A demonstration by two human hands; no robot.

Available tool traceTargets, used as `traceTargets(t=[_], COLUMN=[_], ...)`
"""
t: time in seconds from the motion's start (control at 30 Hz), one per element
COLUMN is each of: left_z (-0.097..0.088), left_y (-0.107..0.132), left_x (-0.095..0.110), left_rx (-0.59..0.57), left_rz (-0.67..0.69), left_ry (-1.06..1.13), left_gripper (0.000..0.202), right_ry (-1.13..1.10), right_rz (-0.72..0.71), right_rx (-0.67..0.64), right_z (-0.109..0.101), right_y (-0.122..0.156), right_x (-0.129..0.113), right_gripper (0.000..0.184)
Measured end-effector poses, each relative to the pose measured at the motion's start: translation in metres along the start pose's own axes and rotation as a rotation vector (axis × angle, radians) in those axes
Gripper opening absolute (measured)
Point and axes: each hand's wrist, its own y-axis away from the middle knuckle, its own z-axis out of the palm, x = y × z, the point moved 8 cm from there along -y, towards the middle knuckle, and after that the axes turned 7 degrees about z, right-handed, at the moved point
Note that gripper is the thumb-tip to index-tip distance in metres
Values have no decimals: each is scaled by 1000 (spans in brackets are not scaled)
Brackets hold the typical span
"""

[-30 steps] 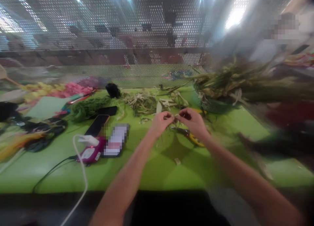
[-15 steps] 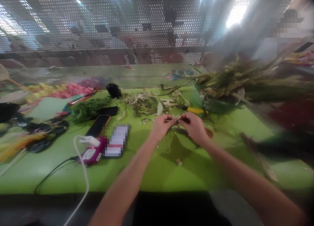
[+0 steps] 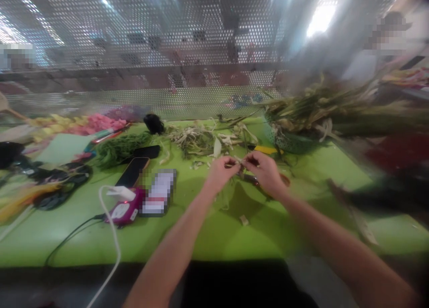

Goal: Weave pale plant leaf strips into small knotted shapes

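Note:
My left hand (image 3: 221,170) and my right hand (image 3: 264,170) meet over the green table, thumbs and fingertips pinched together. Between them is a thin, pale strip of dried plant (image 3: 240,160), small and partly hidden by the fingers. Scissors (image 3: 284,179) with orange-brown handles lie partly under my right hand. Just beyond the hands, a heap of dried plant strips (image 3: 194,137) spreads over the table, with a broader pale leaf piece (image 3: 217,146) at its near edge. A yellow-handled cutter (image 3: 266,149) rests behind my right hand. One small pale scrap (image 3: 244,220) lies nearer to me.
A green basket (image 3: 291,140) heaped with long dried stalks (image 3: 311,105) stands at back right. On the left are a purple power box (image 3: 125,212) with a white cable, phones (image 3: 134,172), green fibre (image 3: 122,146) and pink material (image 3: 103,122). A perforated metal screen (image 3: 150,40) rises behind.
My hands stay pinched together at nearly the same spot, with only slight finger movement. The whole view has shifted a little.

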Motion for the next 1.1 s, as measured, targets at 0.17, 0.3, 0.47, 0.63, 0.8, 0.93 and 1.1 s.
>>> traceTargets(t=[0.17, 0.3, 0.47, 0.63, 0.8, 0.93, 1.1], left_z=[7, 8, -2, -6, -10, -14, -1], left_y=[3, 2, -1, -3, -5, -6, -3], left_x=[-17, -14, -15, -16, -16, -8, 1], left_rx=[45, 19, 56, 72, 49, 51, -55], left_rz=[-134, -79, -47, -29, -26, 50, 130], left_ry=[311, 328, 247, 156, 48, -145, -359], left_gripper=[30, 28, 27, 27, 24, 18, 11], right_ry=[-55, -226, -549, -485, 49, 179, 129], right_rz=[-10, 111, 489, 480, 190, 20, -141], right_rx=[81, -38, -345, -362, -228, -185, -160], right_z=[-3, 0, 24, 31, 8, -4, -6], right_y=[2, 0, 4, 0, -7, 0, 7], right_x=[-3, 0, 25, 36, 21, -3, -22], right_gripper=[13, 19, 33, 19, 11, 11, 11])
